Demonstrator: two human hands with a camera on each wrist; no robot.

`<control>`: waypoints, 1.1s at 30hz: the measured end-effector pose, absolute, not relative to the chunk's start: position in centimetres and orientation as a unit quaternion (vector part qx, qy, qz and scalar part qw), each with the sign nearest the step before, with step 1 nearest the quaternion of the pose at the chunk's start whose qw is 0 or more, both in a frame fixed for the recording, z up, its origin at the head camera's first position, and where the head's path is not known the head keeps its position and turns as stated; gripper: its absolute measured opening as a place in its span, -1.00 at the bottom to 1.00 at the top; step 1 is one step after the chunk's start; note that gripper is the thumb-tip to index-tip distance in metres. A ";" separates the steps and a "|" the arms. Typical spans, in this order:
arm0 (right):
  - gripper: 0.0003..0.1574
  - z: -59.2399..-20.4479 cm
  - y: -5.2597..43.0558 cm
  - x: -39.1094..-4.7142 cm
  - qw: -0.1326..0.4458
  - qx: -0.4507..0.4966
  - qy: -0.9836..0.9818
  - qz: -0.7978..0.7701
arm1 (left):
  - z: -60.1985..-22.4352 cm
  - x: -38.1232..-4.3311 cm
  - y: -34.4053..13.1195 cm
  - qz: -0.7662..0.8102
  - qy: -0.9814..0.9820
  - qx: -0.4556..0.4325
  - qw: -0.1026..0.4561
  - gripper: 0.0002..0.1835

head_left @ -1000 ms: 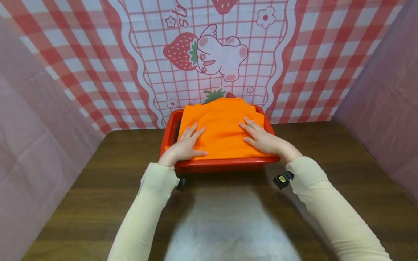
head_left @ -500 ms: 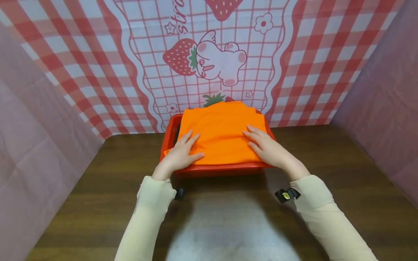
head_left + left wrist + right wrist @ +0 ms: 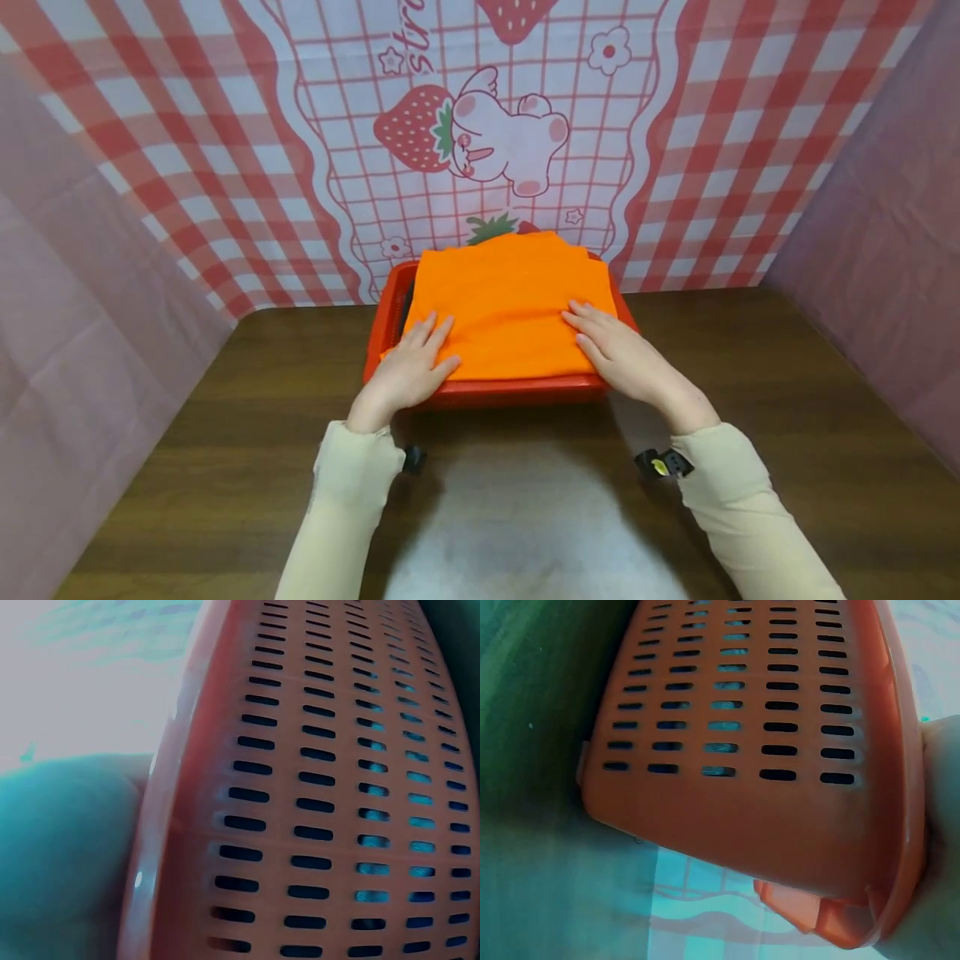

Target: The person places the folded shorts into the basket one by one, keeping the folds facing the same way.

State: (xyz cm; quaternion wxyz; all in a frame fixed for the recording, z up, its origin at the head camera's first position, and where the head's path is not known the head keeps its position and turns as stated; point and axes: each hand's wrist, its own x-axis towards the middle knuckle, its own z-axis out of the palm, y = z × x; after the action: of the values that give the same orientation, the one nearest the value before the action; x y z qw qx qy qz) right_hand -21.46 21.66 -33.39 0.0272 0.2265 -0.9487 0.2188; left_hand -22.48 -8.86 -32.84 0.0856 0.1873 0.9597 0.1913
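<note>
An orange folded cloth (image 3: 510,308) lies flat over a red plastic basket (image 3: 517,392) at the back of the table. My left hand (image 3: 405,367) rests on the cloth's near left corner, fingers spread and straight. On the near right part of the cloth lies my right hand (image 3: 618,346), its fingers extended. Both wrist views look at the slotted front wall of the basket (image 3: 300,780), with bluish bits showing behind some slots. Part of the left hand (image 3: 67,840) appears beyond the rim. In the right wrist view, part of the right hand (image 3: 941,825) shows beside the basket's rim.
Behind the basket hangs a red-and-white checked cloth (image 3: 712,150) with strawberry prints. Pink fabric walls (image 3: 90,333) stand at both sides. The brown wooden table (image 3: 247,467) has a bright reflection in front. Something dark shows inside the basket's left edge.
Both hands have slid back slightly toward the near edge of the cloth, the right one also a little outward. The cloth's surface looks smoother. The camera view has shifted a little.
</note>
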 end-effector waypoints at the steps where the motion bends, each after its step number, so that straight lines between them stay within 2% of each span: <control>1: -0.34 -33.4 21.7 -21.6 0.021 0.229 -0.950 0.210 | -32.8 -22.5 -8.8 0.188 0.959 0.186 0.098 -0.28; 7: -0.31 -32.8 21.7 -22.5 -0.018 0.250 -0.956 0.155 | -32.5 -22.8 -8.5 0.187 0.955 0.183 0.139 -0.27; 17: -0.19 -32.3 21.1 -23.2 -0.094 0.230 -0.964 0.099 | -32.0 -22.7 -8.2 0.174 0.954 0.180 0.165 -0.28; 29: -0.18 -33.5 21.9 -22.2 -0.002 0.244 -0.960 0.136 | -31.6 -21.7 -9.4 0.171 0.960 0.172 0.137 -0.27; 33: -0.12 -33.7 22.0 -21.3 0.051 0.265 -0.954 0.127 | -30.9 -20.8 -10.1 0.145 0.971 0.177 0.073 -0.31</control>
State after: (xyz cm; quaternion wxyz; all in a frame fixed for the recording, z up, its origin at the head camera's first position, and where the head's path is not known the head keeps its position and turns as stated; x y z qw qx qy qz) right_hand -21.32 22.02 -33.71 0.0512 0.2655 -0.9543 0.1274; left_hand -20.80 -10.13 -30.93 0.0728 0.1771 0.9707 0.1454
